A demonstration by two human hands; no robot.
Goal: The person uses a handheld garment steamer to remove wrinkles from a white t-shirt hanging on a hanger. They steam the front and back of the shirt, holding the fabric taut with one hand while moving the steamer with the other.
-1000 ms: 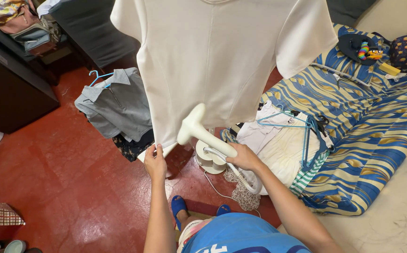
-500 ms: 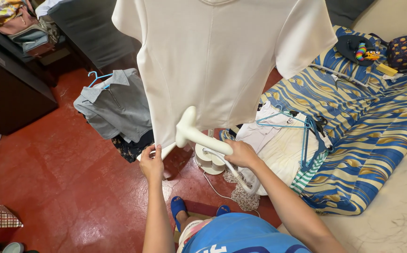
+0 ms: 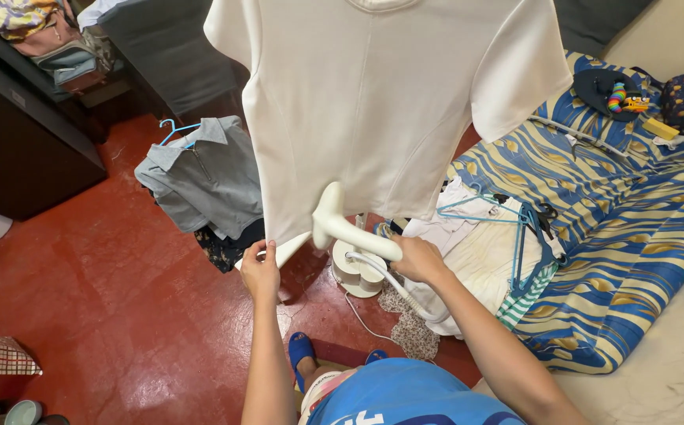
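Here, left hand [image 3: 259,273] pinching white shirt [image 3: 381,110] hem, steamer head [image 3: 334,219] in right hand [image 3: 419,260]

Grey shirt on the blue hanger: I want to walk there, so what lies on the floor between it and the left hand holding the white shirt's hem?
In the head view, a dark patterned cloth lies on the red floor between the grey shirt and the left hand.

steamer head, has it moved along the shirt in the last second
Yes. The steamer head has slid left and slightly down across the shirt, nearer the hem that the left hand holds.
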